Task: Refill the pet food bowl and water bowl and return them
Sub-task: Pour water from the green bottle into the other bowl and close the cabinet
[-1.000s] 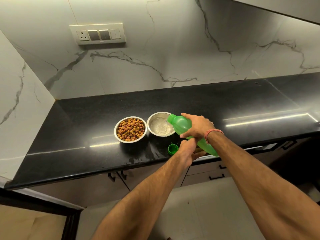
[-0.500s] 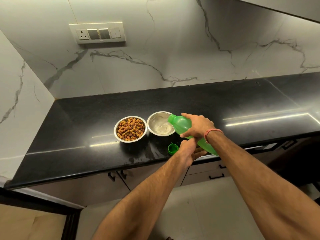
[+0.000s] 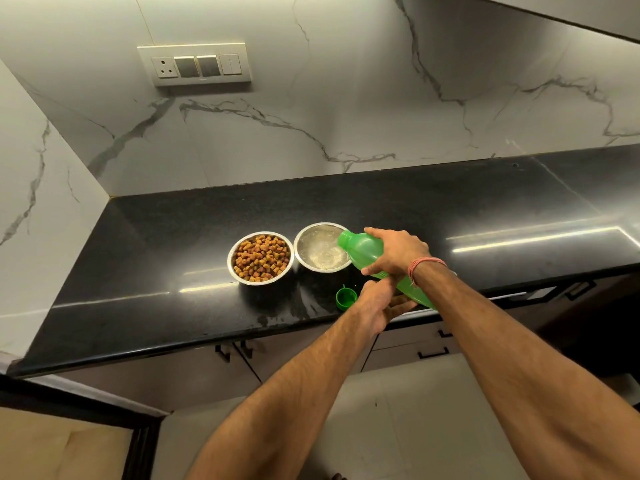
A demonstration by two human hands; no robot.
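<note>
Two steel bowls stand side by side on the black counter. The left food bowl is full of brown kibble. The right water bowl holds some water. My right hand grips a green bottle from above, tilted with its open mouth over the water bowl's right rim. My left hand supports the bottle's lower part from beneath, fingers under it. The bottle's green cap lies on the counter just left of my left hand.
A marble wall with a switch plate rises behind the counter, and another marble wall closes the left side. Water spots mark the counter front near the cap. Drawers with dark handles sit below the counter edge.
The bottle stays tilted over the water bowl with both hands in place; the water in the bowl ripples. Nothing else has moved.
</note>
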